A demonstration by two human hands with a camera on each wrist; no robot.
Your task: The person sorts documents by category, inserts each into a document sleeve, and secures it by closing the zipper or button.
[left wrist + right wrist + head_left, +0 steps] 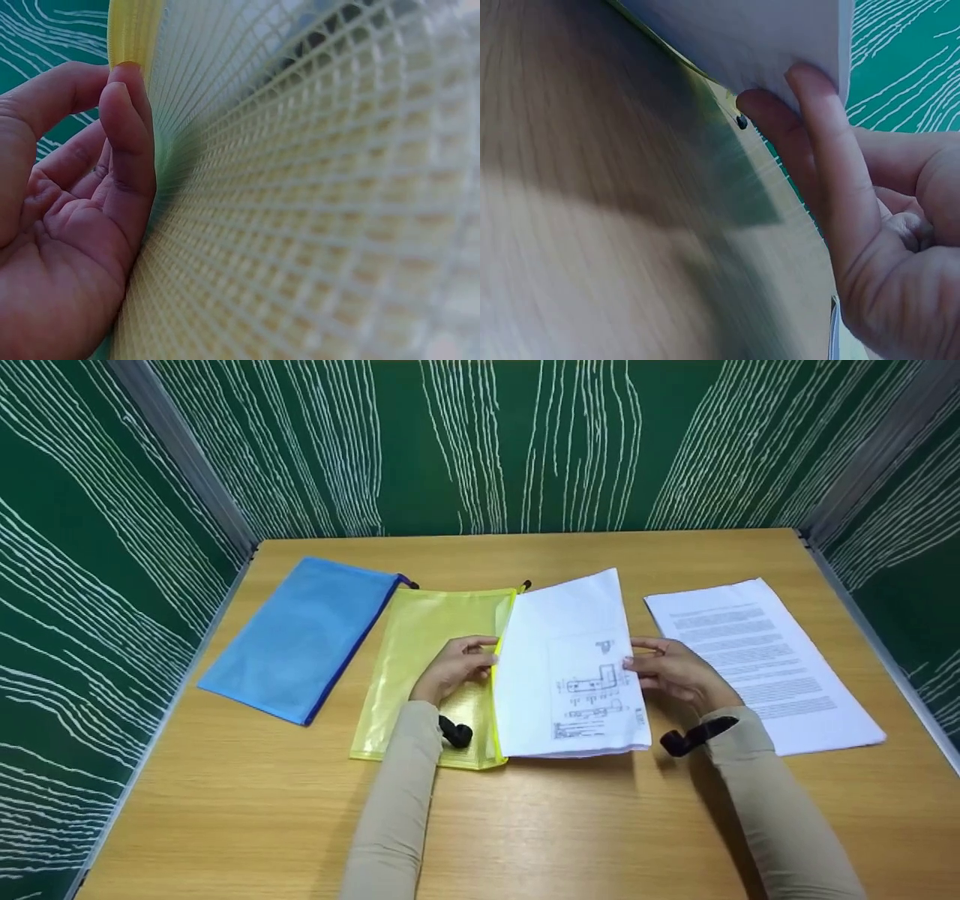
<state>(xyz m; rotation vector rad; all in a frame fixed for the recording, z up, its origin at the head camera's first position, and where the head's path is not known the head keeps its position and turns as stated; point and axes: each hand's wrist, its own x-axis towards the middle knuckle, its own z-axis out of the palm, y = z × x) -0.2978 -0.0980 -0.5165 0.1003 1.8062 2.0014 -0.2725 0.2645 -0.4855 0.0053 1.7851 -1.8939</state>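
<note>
**Sleeves (386,817) lead up to papers (566,611) at the mouth of a yellow pouch (424,634)**

Head view: the two sleeves come up from the bottom of the frame. At the centre, the left hand (452,666) pinches the pouch's right edge, while the right hand (679,671) grips the papers by their right edge between thumb and fingers. The papers lie at the centre, left of the right hand and right of the left hand, between the two. Their long axis runs up and down the frame, nearly in line with the pouch's long mouth, which borders their left side. The left hand is nearer that mouth. How far the sheets reach inside, if at all, I cannot tell. A blue pouch (300,634) lies at left and a printed stack (772,675) at right, both on the table (255,825).

Left wrist view: thumb and finger close on the yellow edge at upper left; blurred mesh fills the right.

Right wrist view: fingers hold the papers' edge at upper centre. The yellow edge runs below the sheets at upper left, above the table.
</note>
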